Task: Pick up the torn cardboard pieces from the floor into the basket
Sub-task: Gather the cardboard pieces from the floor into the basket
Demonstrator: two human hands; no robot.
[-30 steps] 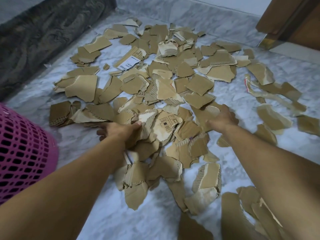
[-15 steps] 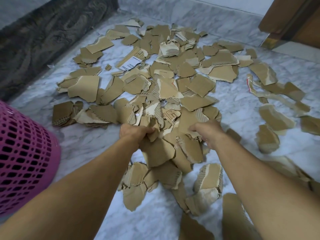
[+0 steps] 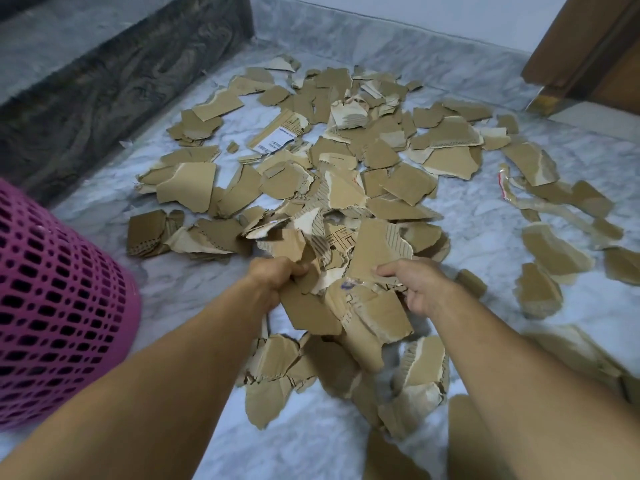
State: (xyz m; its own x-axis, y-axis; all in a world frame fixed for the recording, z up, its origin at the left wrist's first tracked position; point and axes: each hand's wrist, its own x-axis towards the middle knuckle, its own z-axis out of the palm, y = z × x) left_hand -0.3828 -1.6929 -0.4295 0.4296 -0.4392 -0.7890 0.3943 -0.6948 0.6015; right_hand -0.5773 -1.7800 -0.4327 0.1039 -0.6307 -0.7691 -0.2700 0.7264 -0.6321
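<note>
Both hands grip one bunch of cardboard pieces (image 3: 341, 299) between them, fingers curled in: left hand (image 3: 277, 277) on its left side, right hand (image 3: 420, 287) on its right. Bunch now lifted and pulled nearer than half a second ago. More torn, ragged corrugated scraps litter the marble floor (image 3: 467, 209). Pink lattice plastic basket (image 3: 59, 306) at the floor's left edge.

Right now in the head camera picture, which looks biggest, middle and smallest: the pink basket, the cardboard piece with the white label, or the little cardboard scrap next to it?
1. pink basket, though it sits closest to the camera
2. labelled cardboard piece
3. little scrap
</note>
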